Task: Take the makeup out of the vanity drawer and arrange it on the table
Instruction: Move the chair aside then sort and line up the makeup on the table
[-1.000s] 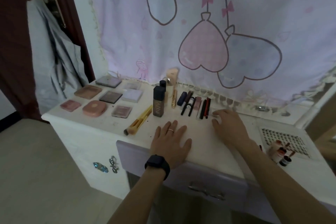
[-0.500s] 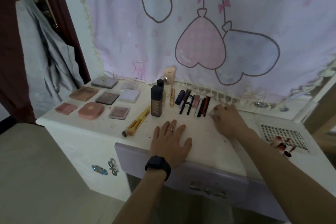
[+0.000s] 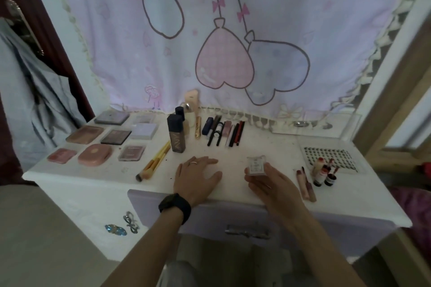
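Makeup case [image 3: 256, 165], small and clear, in right hand [image 3: 268, 182] over tabletop [image 3: 268, 147], front right of centre.
Right fingers [image 3: 269, 168] curled round case; can't tell if it touches the tabletop. Left hand [image 3: 198, 177] flat on tabletop, fingers straight, holding nothing. Palettes [image 3: 114, 136] laid out left, foundation bottle [image 3: 176, 134] upright mid, pencils [image 3: 224, 131] in a row beside it.
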{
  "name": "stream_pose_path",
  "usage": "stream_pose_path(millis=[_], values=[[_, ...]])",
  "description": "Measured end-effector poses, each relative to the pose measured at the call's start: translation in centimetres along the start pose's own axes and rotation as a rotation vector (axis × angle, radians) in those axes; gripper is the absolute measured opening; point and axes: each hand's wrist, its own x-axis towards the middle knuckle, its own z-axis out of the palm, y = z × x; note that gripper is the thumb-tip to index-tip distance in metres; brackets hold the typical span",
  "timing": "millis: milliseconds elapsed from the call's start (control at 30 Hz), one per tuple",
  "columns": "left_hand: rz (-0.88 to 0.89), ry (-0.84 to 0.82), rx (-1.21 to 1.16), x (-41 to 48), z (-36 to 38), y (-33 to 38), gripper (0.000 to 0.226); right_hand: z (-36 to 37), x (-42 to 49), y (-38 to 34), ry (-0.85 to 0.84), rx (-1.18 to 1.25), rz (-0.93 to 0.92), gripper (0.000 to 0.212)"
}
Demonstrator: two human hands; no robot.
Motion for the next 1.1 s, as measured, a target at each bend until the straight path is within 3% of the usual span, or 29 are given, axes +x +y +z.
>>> stream_pose_path(millis=[100, 167, 367, 533, 700, 833, 1033, 1100], values=[[0.037, 0.001, -0.317, -0.2, -1.0, 1.9, 0.033, -0.1, 0.1, 0.0, -0.048, -0.009, -0.021, 0.047], [0.107, -0.009, -0.382, -0.6, -1.3, 3.3, 0.035, -0.1, 0.1, 0.0, -0.074, -0.027, -0.025, 0.047], [0.262, -0.005, -0.331, -1.3, -0.9, 6.3, 0.042, -0.3, 0.2, 0.1, -0.090, -0.021, -0.054, 0.031], [0.317, 0.014, -0.212, -1.5, -1.1, 6.4, 0.042, -0.1, 0.2, 0.2, -0.078, -0.058, -0.076, 0.038], [0.243, -0.042, -0.360, -1.7, -1.6, 6.4, 0.030, 0.4, -0.3, -0.2, -0.091, -0.150, -0.084, 0.025], [0.082, -0.069, -0.640, -1.6, -2.0, 6.7, 0.027, 1.2, -1.0, -0.5, -0.111, -0.290, -0.111, 0.033], [0.016, -0.114, -0.742, -1.8, -2.2, 6.7, 0.024, 1.5, -1.3, -0.2, -0.125, -0.426, -0.171, 0.038], [0.017, -0.143, -0.768, -2.0, -2.1, 6.6, 0.027, 1.5, -1.5, 0.2, -0.118, -0.463, -0.214, 0.024]])
